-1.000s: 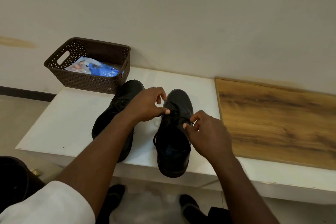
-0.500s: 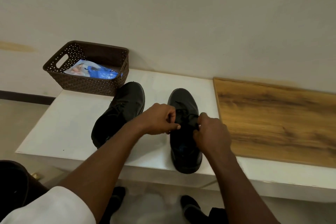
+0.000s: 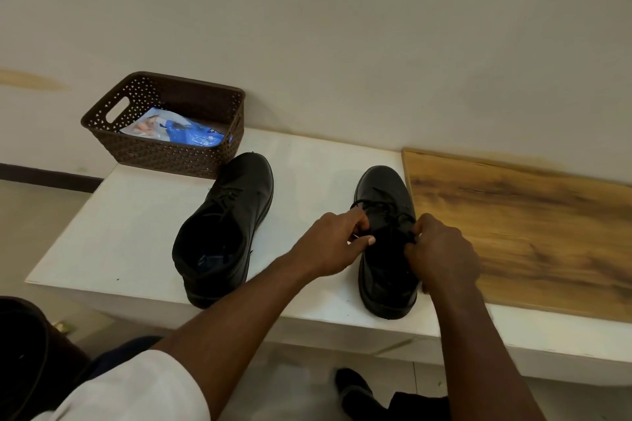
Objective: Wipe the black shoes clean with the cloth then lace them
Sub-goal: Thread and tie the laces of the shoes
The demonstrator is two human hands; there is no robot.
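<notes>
Two black leather shoes stand on a white bench (image 3: 130, 215), toes toward the wall. The left shoe (image 3: 225, 229) rests untouched, its laces lying over the tongue. The right shoe (image 3: 384, 191) stands next to the wooden panel. My left hand (image 3: 333, 243) pinches a black lace (image 3: 359, 203) at the shoe's left side. On the shoe's right side, my right hand (image 3: 441, 249) is closed on the other lace end. No cloth is in view.
A brown perforated basket (image 3: 164, 154) holding a blue and white plastic packet (image 3: 178, 131) stands at the bench's back left, against the wall. A wooden panel (image 3: 519, 225) lies on the right part of the bench. My feet in black socks (image 3: 352, 390) show below the bench edge.
The right shoe has shifted to the right, away from the left shoe, and both hands went with it. My hands have come closer together over its laces.
</notes>
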